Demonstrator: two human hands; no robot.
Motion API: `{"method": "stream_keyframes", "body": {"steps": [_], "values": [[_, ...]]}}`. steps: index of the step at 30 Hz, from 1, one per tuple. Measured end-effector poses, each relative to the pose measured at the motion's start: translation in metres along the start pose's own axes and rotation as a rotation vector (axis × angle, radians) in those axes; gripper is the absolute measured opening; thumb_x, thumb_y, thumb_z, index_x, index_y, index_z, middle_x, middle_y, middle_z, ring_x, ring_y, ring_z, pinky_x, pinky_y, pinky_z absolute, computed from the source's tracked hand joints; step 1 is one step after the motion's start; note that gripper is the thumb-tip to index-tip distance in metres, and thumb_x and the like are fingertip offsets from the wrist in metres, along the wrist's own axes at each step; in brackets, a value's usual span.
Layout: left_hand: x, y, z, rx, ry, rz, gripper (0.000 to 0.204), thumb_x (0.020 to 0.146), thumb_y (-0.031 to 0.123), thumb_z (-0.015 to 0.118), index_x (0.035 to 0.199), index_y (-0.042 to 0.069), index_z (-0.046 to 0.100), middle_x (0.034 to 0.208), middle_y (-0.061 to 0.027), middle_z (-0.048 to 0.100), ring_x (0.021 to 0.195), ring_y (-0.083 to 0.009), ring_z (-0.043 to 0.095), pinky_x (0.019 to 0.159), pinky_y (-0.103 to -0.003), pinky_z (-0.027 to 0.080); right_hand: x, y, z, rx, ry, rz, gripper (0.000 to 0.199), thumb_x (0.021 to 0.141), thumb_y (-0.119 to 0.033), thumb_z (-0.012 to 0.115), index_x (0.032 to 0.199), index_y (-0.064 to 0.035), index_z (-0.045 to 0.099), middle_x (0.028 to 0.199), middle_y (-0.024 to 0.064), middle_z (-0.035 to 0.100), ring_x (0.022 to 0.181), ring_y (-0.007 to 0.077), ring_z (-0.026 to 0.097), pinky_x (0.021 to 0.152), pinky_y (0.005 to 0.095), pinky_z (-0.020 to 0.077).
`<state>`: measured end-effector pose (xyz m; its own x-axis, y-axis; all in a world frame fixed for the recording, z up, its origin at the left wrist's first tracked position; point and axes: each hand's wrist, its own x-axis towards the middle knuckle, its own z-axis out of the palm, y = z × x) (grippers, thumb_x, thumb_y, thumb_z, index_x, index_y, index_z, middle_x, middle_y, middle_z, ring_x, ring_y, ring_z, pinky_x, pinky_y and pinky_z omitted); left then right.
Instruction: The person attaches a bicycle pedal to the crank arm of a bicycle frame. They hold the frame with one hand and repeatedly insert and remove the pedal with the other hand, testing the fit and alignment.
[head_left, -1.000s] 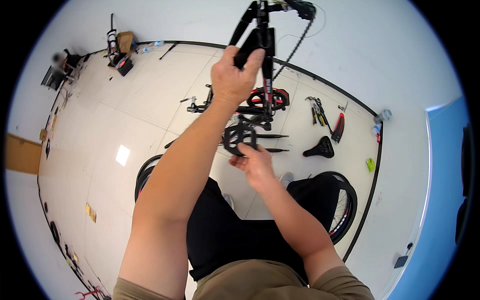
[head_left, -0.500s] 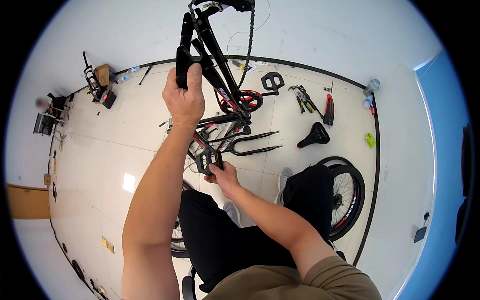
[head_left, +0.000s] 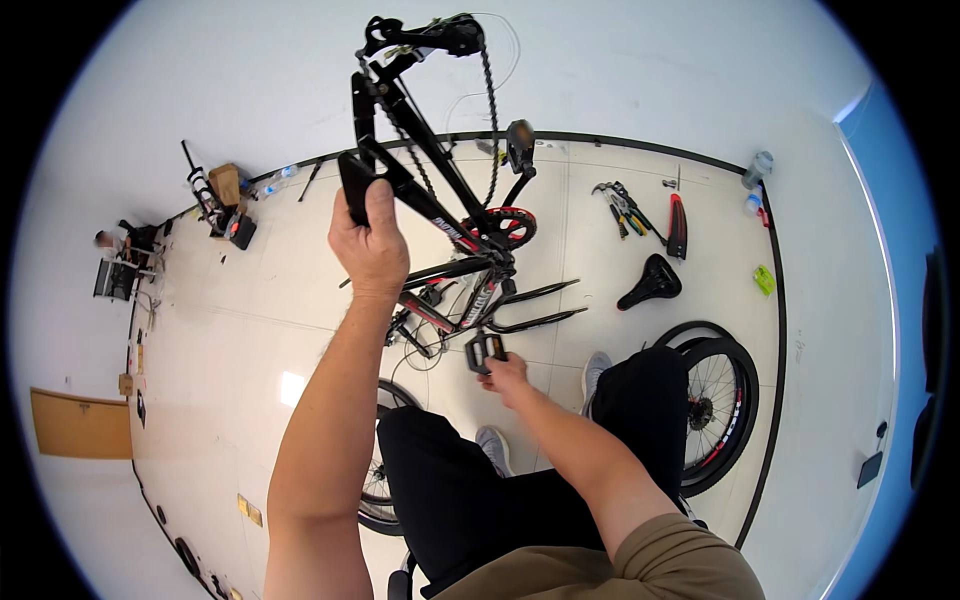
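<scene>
Both hands are on a black bicycle frame (head_left: 440, 215) with red trim, held upside down above the pale tiled floor (head_left: 220, 330) in front of the seated person. Left hand (head_left: 368, 245) is closed in a full fist around one of the frame's rear stays, thumb up along the tube, arm stretched out and raised. Right hand (head_left: 505, 372) sits lower, near the knees, fingers curled around a black flat pedal (head_left: 485, 350); the pedal is pinched between fingertips and thumb.

The frame has no wheels. Its chain (head_left: 490, 120) hangs in a loose loop from the rear end at the top down to the red chainring (head_left: 505, 225), and the second pedal (head_left: 519, 145) sticks up on its crank arm. The front fork's (head_left: 530, 305) two legs point to the right.

On the floor lie a black saddle (head_left: 652, 282), a scatter of hand tools (head_left: 625, 208), and two wheels (head_left: 720, 400) stacked beside the right leg.
</scene>
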<state>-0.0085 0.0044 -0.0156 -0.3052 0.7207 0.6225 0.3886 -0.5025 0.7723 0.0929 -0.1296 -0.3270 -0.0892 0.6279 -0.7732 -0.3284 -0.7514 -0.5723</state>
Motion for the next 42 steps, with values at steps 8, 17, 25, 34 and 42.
{"method": "stream_keyframes", "body": {"steps": [8,17,25,34,42], "values": [[0.001,0.004,0.006,0.063,0.024,0.020,0.040,0.096,0.040,0.066,0.087,0.001,0.059,0.067,-0.0002,0.053,0.064,-0.0101,0.046,0.059,-0.028,0.041,0.028,-0.022,-0.070,0.072,0.379,0.066,0.017,0.096,-0.015,0.055,0.110,-0.0054,0.053,0.085,0.0106,0.065,0.056,0.0200,0.063,0.053,0.0382,0.0551],[0.003,0.006,0.008,0.069,0.044,-0.028,0.039,0.093,0.039,0.069,0.089,0.000,0.063,0.065,-0.0031,0.057,0.061,-0.0120,0.049,0.057,-0.029,0.044,0.033,-0.061,-0.115,0.194,0.682,0.014,0.019,0.090,-0.013,0.050,0.105,-0.0024,0.055,0.077,0.0149,0.060,0.055,0.0236,0.054,0.054,0.0410,0.0516],[0.003,0.011,0.007,0.115,0.026,-0.066,0.049,0.086,0.048,0.073,0.087,0.000,0.064,0.067,-0.0122,0.066,0.061,-0.0258,0.063,0.061,-0.036,0.051,-0.010,-0.100,-0.129,0.460,0.721,-0.054,0.023,0.089,-0.024,0.062,0.102,-0.0066,0.054,0.081,0.0104,0.054,0.073,0.0219,0.054,0.062,0.0368,0.0532],[0.002,0.014,0.002,0.145,0.023,-0.076,0.048,0.087,0.049,0.072,0.091,0.002,0.066,0.069,-0.0122,0.067,0.062,-0.0239,0.065,0.061,-0.035,0.051,-0.083,-0.143,-0.108,0.530,0.642,-0.231,0.027,0.091,-0.029,0.066,0.096,-0.0039,0.059,0.072,0.0072,0.052,0.062,0.0172,0.052,0.057,0.0325,0.0538],[0.001,0.012,0.006,0.118,0.045,-0.042,0.046,0.088,0.044,0.073,0.092,0.000,0.064,0.069,-0.0108,0.066,0.062,-0.0185,0.061,0.061,-0.033,0.050,-0.147,-0.159,-0.081,0.625,0.238,-0.396,0.016,0.097,-0.019,0.061,0.097,-0.0038,0.055,0.070,0.0025,0.054,0.047,0.0098,0.043,0.059,0.0344,0.0543]]}}
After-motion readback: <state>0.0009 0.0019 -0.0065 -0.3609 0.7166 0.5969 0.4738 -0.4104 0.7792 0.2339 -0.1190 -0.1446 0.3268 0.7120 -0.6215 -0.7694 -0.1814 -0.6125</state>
